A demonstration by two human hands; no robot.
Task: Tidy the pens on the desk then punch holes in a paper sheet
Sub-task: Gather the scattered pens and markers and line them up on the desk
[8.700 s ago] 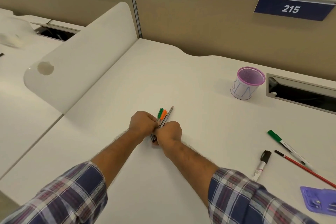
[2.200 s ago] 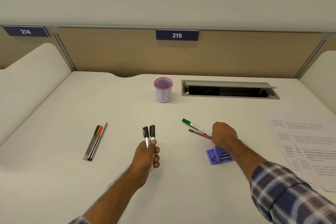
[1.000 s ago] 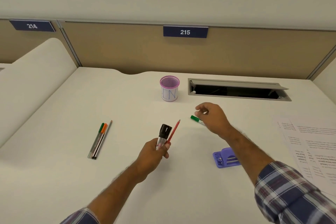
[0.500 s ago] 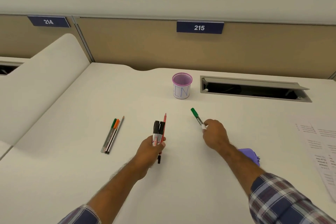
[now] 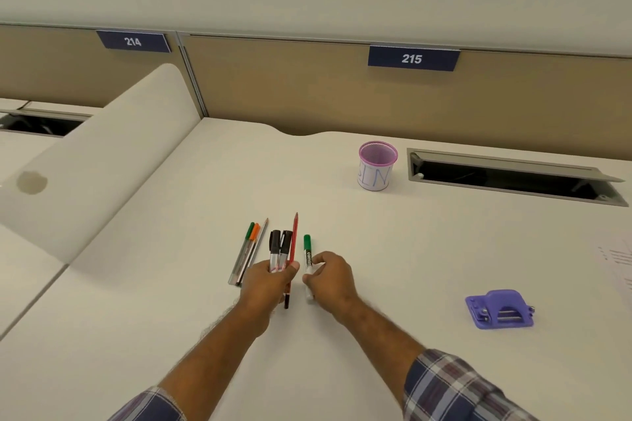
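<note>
The green marker (image 5: 307,255), pinched in the right hand (image 5: 330,278), lies mid-desk beside two black markers (image 5: 279,246) and a red pencil (image 5: 293,237) clenched in the left hand (image 5: 268,284). Best to lay them parallel against the row of pens (image 5: 248,251) just left, tips level, before releasing; the hole punch (image 5: 499,309) waits toward the desk's right edge.

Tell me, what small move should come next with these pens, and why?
Probably the right hand slides its green-capped white marker left against the black markers and red pencil in the left hand's grip, since the two sets lie parallel, slightly apart.
</note>
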